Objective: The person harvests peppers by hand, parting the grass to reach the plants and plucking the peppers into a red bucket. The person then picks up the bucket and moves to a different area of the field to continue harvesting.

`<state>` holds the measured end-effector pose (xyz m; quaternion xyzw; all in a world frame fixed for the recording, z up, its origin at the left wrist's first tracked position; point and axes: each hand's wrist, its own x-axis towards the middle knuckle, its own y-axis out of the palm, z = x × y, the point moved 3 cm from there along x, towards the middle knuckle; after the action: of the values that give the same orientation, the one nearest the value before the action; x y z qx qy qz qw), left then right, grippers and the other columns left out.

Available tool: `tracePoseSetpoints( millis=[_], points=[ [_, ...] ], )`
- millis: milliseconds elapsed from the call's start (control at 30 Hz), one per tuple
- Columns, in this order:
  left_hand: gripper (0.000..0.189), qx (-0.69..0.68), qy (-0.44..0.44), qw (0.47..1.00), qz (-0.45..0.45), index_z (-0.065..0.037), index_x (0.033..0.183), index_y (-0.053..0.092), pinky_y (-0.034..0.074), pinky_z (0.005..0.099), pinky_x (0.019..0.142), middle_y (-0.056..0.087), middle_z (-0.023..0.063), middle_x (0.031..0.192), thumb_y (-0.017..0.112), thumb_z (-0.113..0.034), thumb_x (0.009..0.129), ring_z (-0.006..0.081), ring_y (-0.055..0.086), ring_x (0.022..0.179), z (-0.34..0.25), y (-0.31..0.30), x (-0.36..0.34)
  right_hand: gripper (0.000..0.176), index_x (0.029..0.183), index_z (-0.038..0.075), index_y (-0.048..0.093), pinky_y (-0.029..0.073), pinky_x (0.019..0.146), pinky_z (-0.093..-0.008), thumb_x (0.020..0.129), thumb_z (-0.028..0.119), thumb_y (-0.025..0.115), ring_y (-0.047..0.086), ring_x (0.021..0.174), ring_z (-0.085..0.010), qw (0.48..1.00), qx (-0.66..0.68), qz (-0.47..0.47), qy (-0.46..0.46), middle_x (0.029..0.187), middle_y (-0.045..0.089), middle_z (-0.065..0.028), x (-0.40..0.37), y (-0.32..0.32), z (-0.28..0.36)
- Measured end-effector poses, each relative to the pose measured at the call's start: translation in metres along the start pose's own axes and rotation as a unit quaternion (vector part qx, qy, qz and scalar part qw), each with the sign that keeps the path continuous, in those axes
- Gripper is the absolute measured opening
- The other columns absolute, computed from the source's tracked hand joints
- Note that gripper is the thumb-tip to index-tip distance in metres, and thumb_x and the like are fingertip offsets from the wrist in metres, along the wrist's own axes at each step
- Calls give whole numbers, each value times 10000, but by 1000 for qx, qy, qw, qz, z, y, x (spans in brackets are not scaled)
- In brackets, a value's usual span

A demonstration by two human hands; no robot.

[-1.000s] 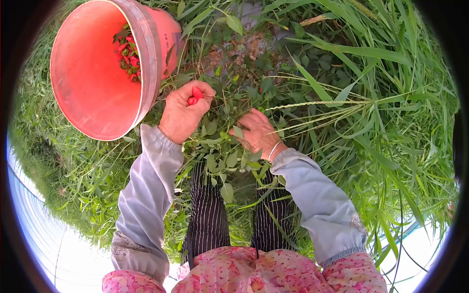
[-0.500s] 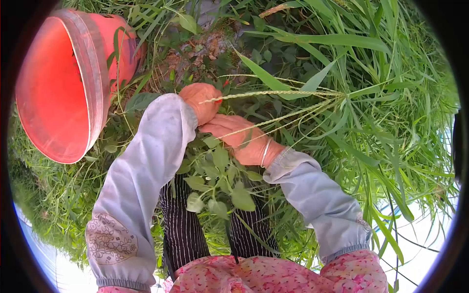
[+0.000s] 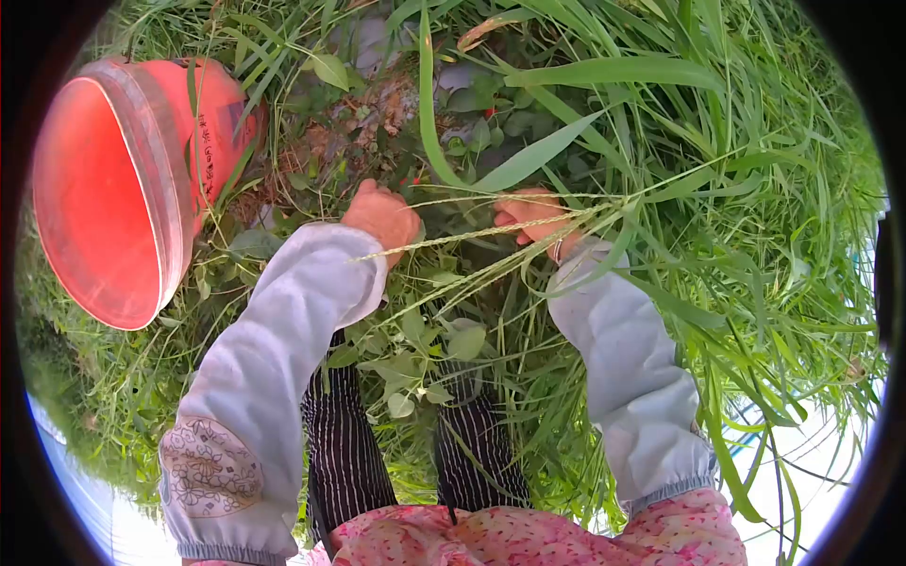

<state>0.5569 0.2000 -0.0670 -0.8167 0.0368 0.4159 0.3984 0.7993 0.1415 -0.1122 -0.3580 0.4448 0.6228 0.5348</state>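
Observation:
My left hand (image 3: 382, 220) is curled closed low among the leafy plants, its back turned to me and the fingertips hidden. A small red spot (image 3: 412, 179) shows just beyond it. My right hand (image 3: 534, 216) is apart from it to the right, fingers bent inward, behind thin grass seed stalks (image 3: 528, 230); what it holds, if anything, I cannot tell. Broad green leaves (image 3: 415, 349) of a low plant grow between my legs, below both hands. Another small red thing (image 3: 490, 111) shows among the foliage farther ahead.
A red bucket (image 3: 175, 189) lies tipped at the left, its wide mouth toward me. Tall grass (image 3: 698, 189) fills the right side, with long blades reaching across in front of my right hand. Brown dry litter (image 3: 326, 141) covers the ground ahead.
My hands were together, the right one flat against the left. Now they are apart: the right has moved right and forward with its fingers curled, while the left stays near the same spot.

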Motion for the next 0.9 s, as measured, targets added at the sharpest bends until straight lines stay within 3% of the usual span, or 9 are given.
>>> tracePoseSetpoints(
  millis=[67,167,300,367,433,500,533,633,900],
  points=[
    [132,66,-5,998,1,-119,835,626,404,359,816,591,49,797,586,-151,713,221,591,810,-1,8,-8,307,974,21,623,474,574,-255,859,304,593,586,769,-116,978,207,21,-30,873,623,-74,18,-18,-12],
    [124,4,-10,996,-89,-110,832,608,396,357,825,553,44,794,559,-140,722,220,568,858,7,36,-18,273,972,18,622,488,536,-251,870,268,582,597,649,-109,951,251,-137,-116,801,618,-38,-1,4,9],
    [102,-4,-19,997,-80,-110,806,592,376,352,850,547,52,822,545,-137,720,219,547,885,14,46,-28,346,1032,-22,570,507,567,-228,892,294,541,629,750,-162,986,157,32,-50,940,630,-125,-70,35,42],
    [137,-4,-14,997,-81,-109,844,595,377,351,847,544,53,843,547,-137,719,214,540,901,16,52,-31,379,1054,10,573,510,623,-261,872,343,574,622,788,-181,985,134,66,84,931,624,-110,-76,57,27],
    [148,-4,-8,995,-99,-106,856,596,377,354,842,541,54,848,546,-132,718,212,537,908,20,56,-32,369,1108,50,551,511,687,-279,865,325,589,604,903,-194,993,-36,-104,47,1044,606,-106,-49,49,-25],
    [136,-22,-17,995,-101,-97,841,606,371,357,857,546,55,854,542,-130,726,212,538,901,23,57,-33,267,1087,68,557,512,811,-368,860,200,601,585,971,-273,951,258,-168,-38,1083,581,-126,-24,36,-46],
    [139,-19,-15,994,-104,-95,841,616,367,358,863,555,57,858,541,-133,730,212,540,896,22,59,-34,241,1045,78,547,486,865,-393,862,227,598,556,986,-257,901,401,-84,-141,1074,576,-83,-7,28,-58],
    [141,-31,-16,992,-122,-95,842,625,359,362,873,563,57,868,543,-135,735,211,541,903,21,67,-36,303,1124,114,489,464,849,-405,869,251,581,551,965,-242,824,533,-107,-159,1059,583,-59,43,45,-16],
    [164,-51,-42,993,-97,-86,853,624,348,381,900,571,59,916,554,-117,707,225,533,954,12,89,-40,461,1193,98,462,461,846,-339,782,70,671,556,1015,-195,927,308,-111,-183,1116,573,-95,42,110,66]
  ],
)
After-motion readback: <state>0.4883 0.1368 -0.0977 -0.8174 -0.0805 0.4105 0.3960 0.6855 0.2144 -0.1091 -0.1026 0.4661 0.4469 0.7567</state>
